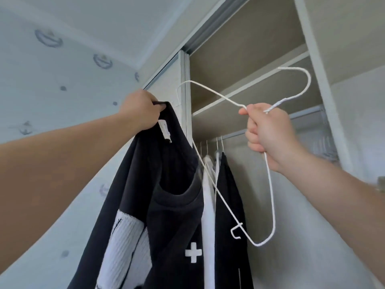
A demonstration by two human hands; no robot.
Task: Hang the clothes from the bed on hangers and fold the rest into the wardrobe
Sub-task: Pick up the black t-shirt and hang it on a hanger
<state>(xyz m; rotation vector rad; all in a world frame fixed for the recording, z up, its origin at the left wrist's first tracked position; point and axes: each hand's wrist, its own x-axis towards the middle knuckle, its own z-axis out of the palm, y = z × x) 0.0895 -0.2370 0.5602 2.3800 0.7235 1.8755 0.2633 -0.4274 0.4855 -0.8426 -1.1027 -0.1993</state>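
While the open beige wardrobe [260, 38] at one o'clock keeps white and black clothes [208, 215] on its rail, the left hand [141, 110] at ten o'clock pinches a black white-patched garment [166, 205] by its collar. At three o'clock, the right hand [268, 134] grips a white wire hanger [275, 105].

Single head-worn wide-angle view, tilted upward, close on wardrobe [239, 49] at 1 o'clock, wall [62, 80] at 10.
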